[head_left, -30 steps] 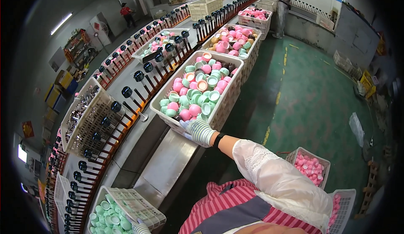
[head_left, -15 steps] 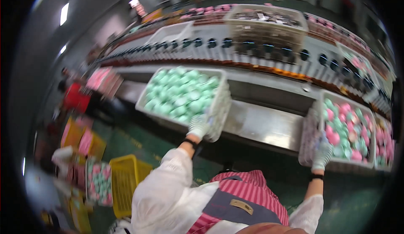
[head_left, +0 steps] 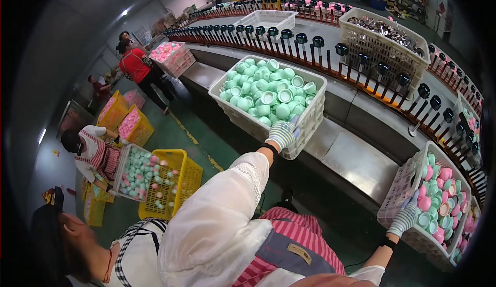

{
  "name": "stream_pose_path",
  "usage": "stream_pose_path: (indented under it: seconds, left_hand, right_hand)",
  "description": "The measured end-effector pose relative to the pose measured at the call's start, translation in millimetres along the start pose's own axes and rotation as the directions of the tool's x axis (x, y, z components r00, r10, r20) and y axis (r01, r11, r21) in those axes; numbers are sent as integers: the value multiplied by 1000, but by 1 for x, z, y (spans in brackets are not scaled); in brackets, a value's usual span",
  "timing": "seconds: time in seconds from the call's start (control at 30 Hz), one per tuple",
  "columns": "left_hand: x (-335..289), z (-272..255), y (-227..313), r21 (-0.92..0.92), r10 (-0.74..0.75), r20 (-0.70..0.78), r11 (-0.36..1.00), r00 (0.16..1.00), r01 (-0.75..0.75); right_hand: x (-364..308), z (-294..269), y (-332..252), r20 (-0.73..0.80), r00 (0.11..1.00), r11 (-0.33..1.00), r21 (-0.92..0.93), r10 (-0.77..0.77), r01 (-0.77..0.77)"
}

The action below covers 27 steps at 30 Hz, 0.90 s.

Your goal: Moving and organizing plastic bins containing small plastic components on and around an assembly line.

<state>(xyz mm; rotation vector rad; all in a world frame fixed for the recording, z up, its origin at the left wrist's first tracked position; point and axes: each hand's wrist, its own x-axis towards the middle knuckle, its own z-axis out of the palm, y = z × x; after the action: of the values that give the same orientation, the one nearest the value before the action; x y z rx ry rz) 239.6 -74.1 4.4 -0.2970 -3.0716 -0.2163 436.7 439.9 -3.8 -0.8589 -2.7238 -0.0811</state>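
Head view: left hand [head_left: 282, 133], its grip curled over the near rim of the white crate of green cups [head_left: 268, 97] on the steel table [head_left: 356, 159]. Right hand [head_left: 405, 219] clamps the pink-and-green cup crate [head_left: 400, 186], overhanging the table's edge. Repositioning crates, likely; open floor lies behind.

Single head-worn fisheye view, high up, tilted down over the person's torso toward the surface [head_left: 356, 158]; edges bend at rim.
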Motion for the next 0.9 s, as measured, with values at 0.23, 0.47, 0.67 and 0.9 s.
stream_pose_path:
  seconds: [0.23,0.47,0.67,0.9]
  left_hand:
    - [-3,-6,1,11,-20,27,1000,999,20]
    - [-3,-2,3,47,-2,-10,999,1000,2]
    - [-2,0,-1,61,19,8,998,1000,-19]
    - [-4,-5,-2,53,15,-9,998,1000,-15]
  right_hand:
    - [-1,17,9,-71,996,997,60,-49,53]
    - [-1,17,11,-135,988,997,0,-71,71]
    - [-8,20,10,-128,991,999,-16,-46,44]
    - [-6,22,5,-126,991,999,-37,-43,39]
